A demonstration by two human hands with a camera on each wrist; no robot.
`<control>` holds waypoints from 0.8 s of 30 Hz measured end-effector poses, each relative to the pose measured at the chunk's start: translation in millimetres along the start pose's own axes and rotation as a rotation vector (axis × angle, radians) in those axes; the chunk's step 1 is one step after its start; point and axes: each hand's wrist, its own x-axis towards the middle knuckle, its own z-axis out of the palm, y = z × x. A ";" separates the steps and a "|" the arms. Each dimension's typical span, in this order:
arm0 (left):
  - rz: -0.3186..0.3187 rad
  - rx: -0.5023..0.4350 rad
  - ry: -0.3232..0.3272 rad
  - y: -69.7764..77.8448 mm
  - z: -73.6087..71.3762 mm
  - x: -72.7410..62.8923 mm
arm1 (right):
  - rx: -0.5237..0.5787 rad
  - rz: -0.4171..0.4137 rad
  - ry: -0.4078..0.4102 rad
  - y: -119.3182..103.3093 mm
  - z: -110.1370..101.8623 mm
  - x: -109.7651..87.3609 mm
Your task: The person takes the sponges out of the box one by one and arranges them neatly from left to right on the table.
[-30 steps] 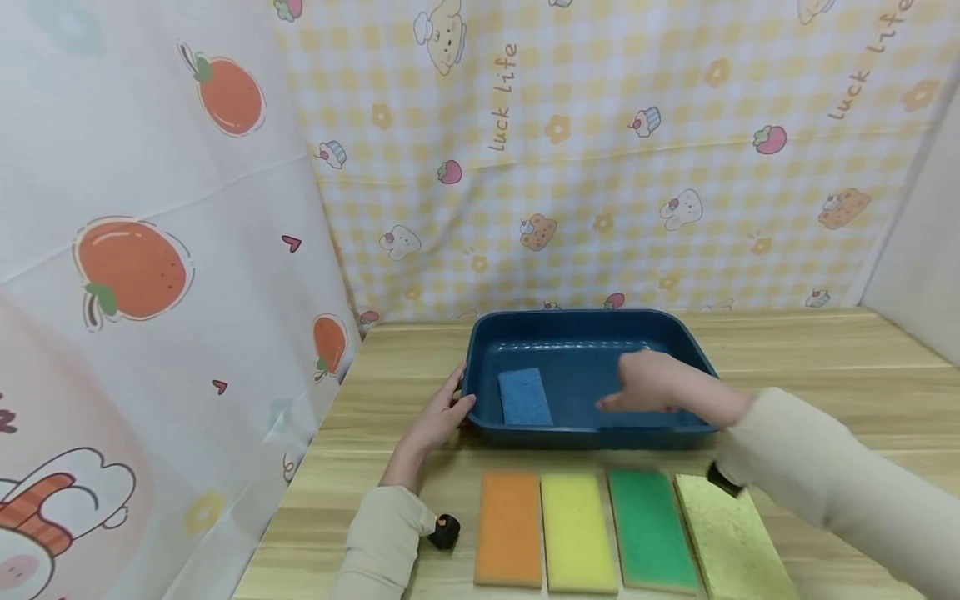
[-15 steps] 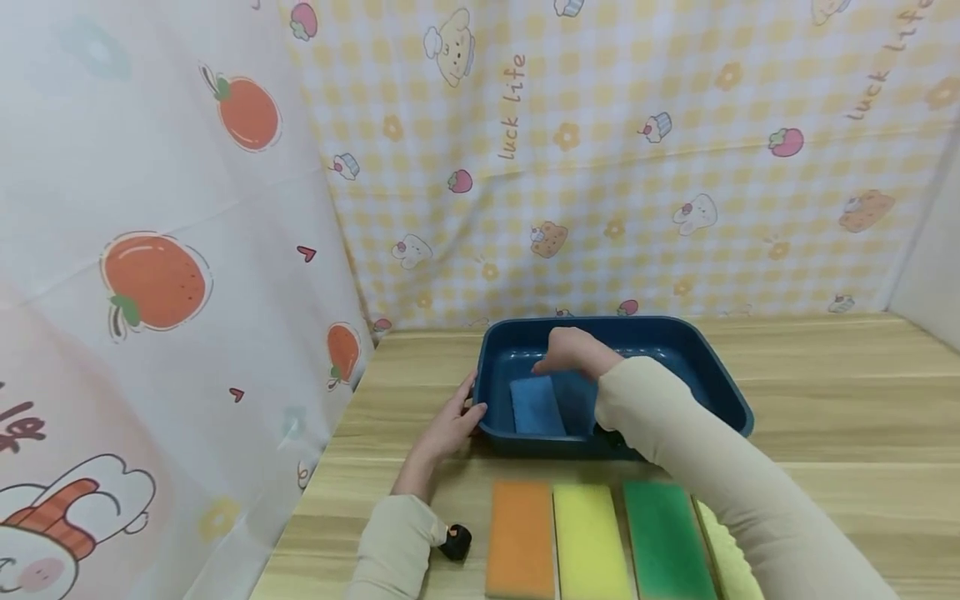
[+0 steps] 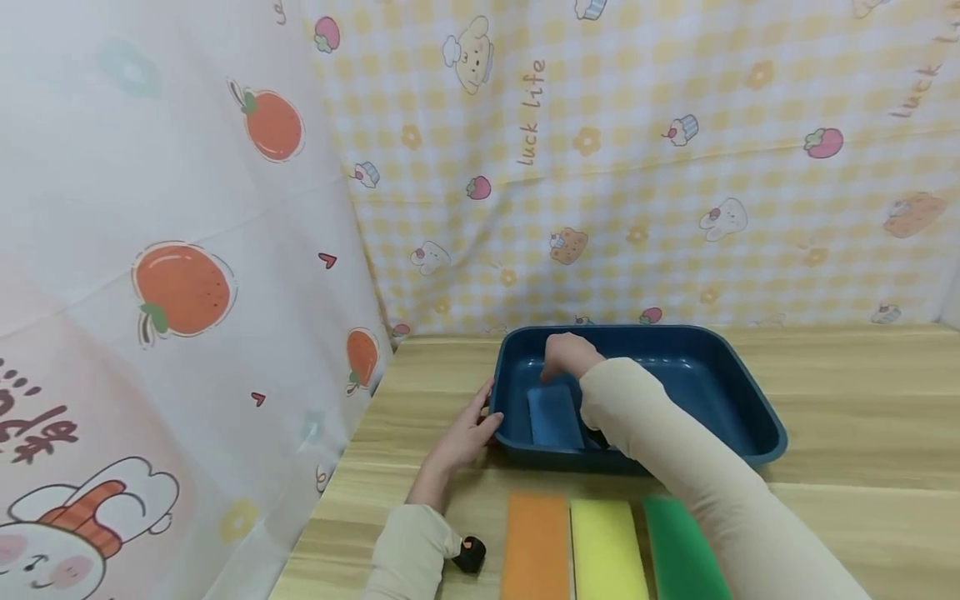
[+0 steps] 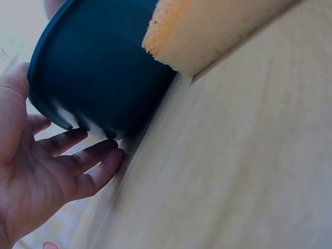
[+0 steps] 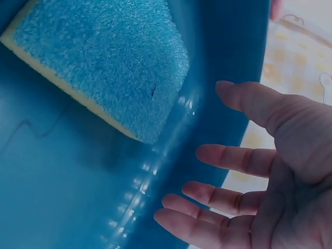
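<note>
A blue scouring sponge [image 3: 553,418] with a pale yellow edge lies in the left part of a dark blue rectangular basin [image 3: 708,400]. My right hand [image 3: 570,355] is over the basin, near the sponge's far end. In the right wrist view, the right hand [image 5: 290,176] has its fingers spread, holds nothing, and is apart from the blue scouring sponge [image 5: 109,62]. On the basin's left side rests my left hand [image 3: 467,437]. The left wrist view shows that hand's thumb [image 4: 18,78] at the rim and its straight fingers [image 4: 93,155] against the outer wall.
In front of the basin lie an orange sponge [image 3: 536,542], a yellow sponge [image 3: 606,550] and a green sponge [image 3: 678,542] in a row. My right sleeve [image 3: 697,467] crosses over the row's right end. A patterned curtain [image 3: 600,192] hangs behind the wooden table [image 3: 862,417].
My right hand has moved left across the basin to the blue sponge. The head view has shifted, and the right sleeve now hides the pale yellow sponge. The left hand stays at the basin.
</note>
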 end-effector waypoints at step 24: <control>0.014 -0.013 0.006 3.4 -0.9 -0.4 | -0.055 -0.005 -0.126 -6.6 31.3 33.4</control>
